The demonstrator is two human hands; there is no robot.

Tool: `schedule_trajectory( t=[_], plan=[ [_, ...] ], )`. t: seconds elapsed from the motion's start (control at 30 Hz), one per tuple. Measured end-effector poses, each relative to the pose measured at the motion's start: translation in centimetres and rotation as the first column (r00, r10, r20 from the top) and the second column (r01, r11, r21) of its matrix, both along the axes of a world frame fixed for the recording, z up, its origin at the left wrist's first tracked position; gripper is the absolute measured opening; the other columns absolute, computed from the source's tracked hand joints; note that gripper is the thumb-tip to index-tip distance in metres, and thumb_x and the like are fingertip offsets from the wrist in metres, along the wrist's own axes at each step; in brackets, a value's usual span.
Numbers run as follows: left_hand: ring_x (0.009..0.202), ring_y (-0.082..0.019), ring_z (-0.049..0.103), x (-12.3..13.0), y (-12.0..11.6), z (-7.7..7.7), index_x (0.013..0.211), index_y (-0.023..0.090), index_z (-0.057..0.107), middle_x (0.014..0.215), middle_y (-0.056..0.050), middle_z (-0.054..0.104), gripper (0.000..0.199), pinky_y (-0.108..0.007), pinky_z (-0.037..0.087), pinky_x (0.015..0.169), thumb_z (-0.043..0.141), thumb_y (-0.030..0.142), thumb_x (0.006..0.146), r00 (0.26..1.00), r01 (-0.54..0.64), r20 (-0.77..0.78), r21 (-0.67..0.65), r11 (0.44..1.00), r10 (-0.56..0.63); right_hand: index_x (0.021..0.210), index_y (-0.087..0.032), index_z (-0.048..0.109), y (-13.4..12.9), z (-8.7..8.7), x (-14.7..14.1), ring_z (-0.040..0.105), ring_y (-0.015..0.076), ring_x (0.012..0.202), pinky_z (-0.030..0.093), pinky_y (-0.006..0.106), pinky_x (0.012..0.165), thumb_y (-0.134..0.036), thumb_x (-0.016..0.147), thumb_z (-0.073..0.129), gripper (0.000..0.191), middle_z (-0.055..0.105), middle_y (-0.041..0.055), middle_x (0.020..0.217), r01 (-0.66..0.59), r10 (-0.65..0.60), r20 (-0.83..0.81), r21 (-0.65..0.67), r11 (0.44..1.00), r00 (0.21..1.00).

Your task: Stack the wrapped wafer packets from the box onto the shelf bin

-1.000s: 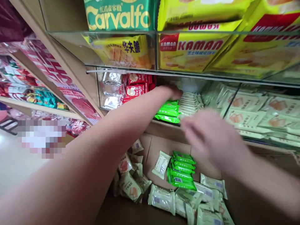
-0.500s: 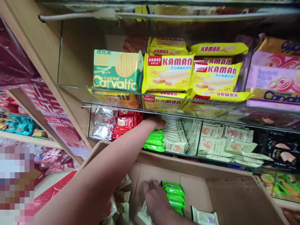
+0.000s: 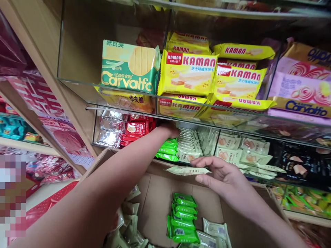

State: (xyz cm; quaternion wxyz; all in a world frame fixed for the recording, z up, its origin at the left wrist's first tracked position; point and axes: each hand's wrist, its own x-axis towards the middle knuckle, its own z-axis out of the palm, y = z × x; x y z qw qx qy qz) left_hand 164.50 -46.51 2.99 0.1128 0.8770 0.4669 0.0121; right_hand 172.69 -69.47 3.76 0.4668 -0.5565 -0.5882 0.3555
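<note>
My left hand [image 3: 170,131] reaches into the lower shelf, behind the green packets [image 3: 167,150] and beside a row of upright pale packets [image 3: 190,144]; its fingers are mostly hidden. My right hand [image 3: 219,172] pinches a pale green-white packet [image 3: 190,171] between thumb and fingers, just in front of the shelf edge. Below is an open cardboard box [image 3: 152,203]. Inside it are stacked bright green packets [image 3: 183,230], pale packets at the left [image 3: 129,220] and more pale packets at the right [image 3: 216,230].
The upper shelf holds a green Carvalfo pack [image 3: 129,67], yellow KAMAN packs [image 3: 187,74] and purple packs [image 3: 300,86]. Silver packets [image 3: 110,129] and red packets [image 3: 137,129] lie left on the lower shelf, black packets [image 3: 297,165] right. A glass edge crosses above my left hand.
My right hand has risen out of the box with a pale packet in its fingers. My left hand stays in the shelf. The view has shifted slightly.
</note>
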Motion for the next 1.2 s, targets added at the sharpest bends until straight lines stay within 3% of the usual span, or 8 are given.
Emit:
schedule_trajectory(
  t=[0.17,0.3,0.5,0.7,0.9,1.0,1.1,1.2],
  plan=[
    [0.106,-0.022,0.051,0.0,0.0,0.0,0.118,0.016,0.046,0.121,-0.011,0.049,0.042,-0.044,0.040,0.089,0.042,0.042,0.086,1.000,-0.010,-0.001,-0.010,1.000,0.010,0.086,-0.023,0.055,-0.3,-2.3,0.5,0.050,0.0188,0.110,0.046,0.031,0.084,-0.021,0.077,0.056,0.009,0.050,0.0080,0.118,0.076,-0.152,0.230,0.307,0.949,0.961],
    [0.103,-0.021,0.052,-0.1,-0.2,0.1,0.116,0.015,0.048,0.119,-0.010,0.051,0.040,-0.043,0.042,0.087,0.042,0.041,0.086,1.000,-0.013,-0.009,-0.029,1.000,0.012,0.085,-0.022,0.054,0.1,-3.3,1.2,0.051,0.0206,0.109,0.044,0.035,0.087,-0.018,0.078,0.052,0.008,0.050,0.0105,0.120,0.040,-0.349,0.536,0.504,0.863,0.769],
    [0.102,-0.021,0.053,-0.1,-0.4,0.4,0.115,0.015,0.048,0.118,-0.010,0.052,0.041,-0.043,0.042,0.087,0.042,0.042,0.086,1.000,-0.016,-0.025,-0.051,0.999,0.015,0.092,-0.022,0.047,0.2,-4.4,1.1,0.055,0.0208,0.103,0.047,0.035,0.083,-0.026,0.080,0.052,0.014,0.057,0.0103,0.112,-0.008,-0.283,0.640,0.412,0.911,0.715],
    [0.102,-0.021,0.053,-0.1,-0.3,0.3,0.114,0.015,0.049,0.117,-0.010,0.053,0.040,-0.043,0.042,0.087,0.041,0.043,0.086,1.000,-0.010,-0.029,-0.063,0.998,0.008,0.086,-0.023,0.039,0.7,-3.2,0.8,0.048,0.0208,0.114,0.045,0.036,0.085,-0.023,0.083,0.042,0.004,0.051,0.0136,0.121,-0.071,-0.114,0.688,0.236,0.969,0.717],
    [0.103,-0.021,0.053,0.0,-0.3,0.1,0.113,0.014,0.050,0.116,-0.010,0.053,0.040,-0.044,0.041,0.088,0.042,0.042,0.086,0.999,-0.013,-0.039,-0.071,0.997,0.010,0.069,-0.022,0.036,2.9,-0.4,1.9,0.052,0.0213,0.106,0.045,0.030,0.078,-0.022,0.072,0.053,0.018,0.062,0.0043,0.092,-0.201,0.197,0.542,-0.053,0.978,0.817],
    [0.102,-0.021,0.053,0.0,-0.4,0.2,0.111,0.015,0.051,0.116,-0.010,0.054,0.038,-0.043,0.042,0.087,0.044,0.041,0.085,0.999,-0.003,-0.039,-0.081,0.997,0.000,0.066,-0.021,0.037,4.2,0.3,1.9,0.059,0.0173,0.082,0.047,0.030,0.070,-0.031,0.070,0.059,0.025,0.059,0.0005,0.080,-0.024,0.038,0.239,-0.063,0.998,0.970],
    [0.104,-0.022,0.052,0.0,-0.6,0.2,0.112,0.015,0.051,0.118,-0.010,0.052,0.038,-0.042,0.043,0.087,0.047,0.040,0.084,1.000,0.015,-0.021,-0.085,0.996,-0.017,0.073,-0.022,0.040,6.8,0.1,1.2,0.060,0.0164,0.074,0.049,0.030,0.064,-0.041,0.068,0.061,0.029,0.056,-0.0003,0.075,0.197,-0.207,-0.103,-0.099,0.975,0.973],
    [0.105,-0.022,0.051,-0.2,-0.8,0.3,0.114,0.015,0.050,0.120,-0.010,0.051,0.039,-0.044,0.042,0.088,0.048,0.040,0.084,0.998,0.053,0.025,-0.077,0.996,-0.051,0.071,-0.020,0.043,10.9,-1.0,0.6,0.062,0.0205,0.076,0.050,0.033,0.063,-0.042,0.064,0.063,0.030,0.060,0.0047,0.078,0.275,-0.275,-0.003,-0.061,0.960,0.961]
  ],
)
